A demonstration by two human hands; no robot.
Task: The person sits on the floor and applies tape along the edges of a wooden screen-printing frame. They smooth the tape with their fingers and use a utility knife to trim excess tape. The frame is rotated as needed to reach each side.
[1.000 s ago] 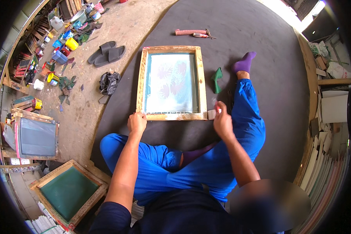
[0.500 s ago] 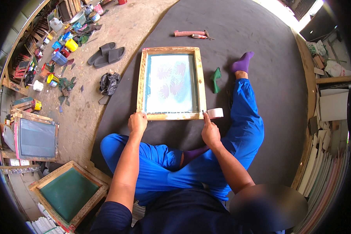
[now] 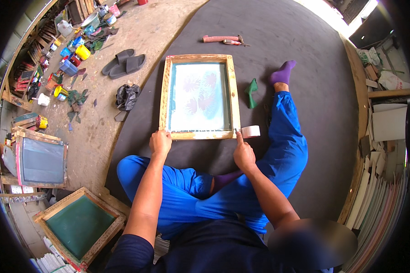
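Note:
A wooden-framed printing screen point(image 3: 236, 98) lies flat in front of me, its mesh whitish with faint purplish leaf-like shapes and a green border. My left hand point(image 3: 160, 144) is closed on the frame's near left corner. At the near right corner, my right hand point(image 3: 244, 155) has its fingers drawn together, the index finger reaching onto the wood. A small dark thing shows at its fingertips, too small to name. Just right of that corner stands a roll of white tape point(image 3: 251, 132), near the right fingers. A green cloth-like piece point(image 3: 251, 93) lies right of the screen.
Beyond the screen, a hammer point(image 3: 222, 39) and a screwdriver point(image 3: 233, 42) lie on the dark mat point(image 3: 191, 41). My legs flank the near side. Slippers point(image 3: 133, 64), a black plastic bag point(image 3: 127, 97) and paint pots point(image 3: 83, 52) are left. Another screen point(image 3: 81, 226) leans at lower left.

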